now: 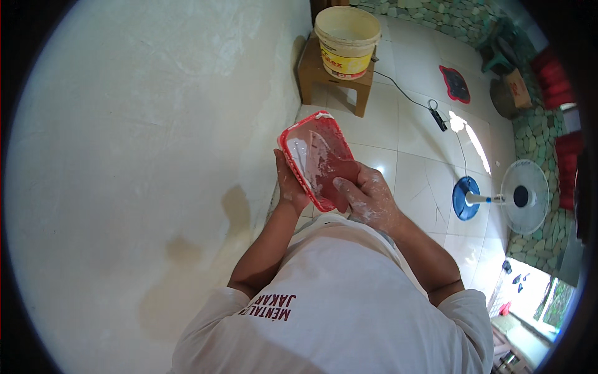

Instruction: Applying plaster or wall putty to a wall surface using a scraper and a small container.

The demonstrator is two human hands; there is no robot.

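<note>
White shirt (355, 280) nearest; just beyond it, one red tray (335, 140) is gripped at its left side by the left hand (291, 187), while the right hand (374, 199) clasps one reddish scraper (340, 174) inside it. White paste (299, 153) remains nearest the left hand, judged only partly worked, some left unused. Outward: one patchy wall (143, 124) left of the left hand, one bucket (346, 59) on one stool (311, 71) ahead of both hands.

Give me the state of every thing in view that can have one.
Left hand: holding the red tray
Right hand: gripping the scraper
Red tray: rim smeared white, white paste inside
Scraper: over the red tray, contact unclear
Bucket: uncovered, upright on the stool
Stool: standing upright
Fan: upright, running or not unclear
Power strip: lying on the floor
</note>
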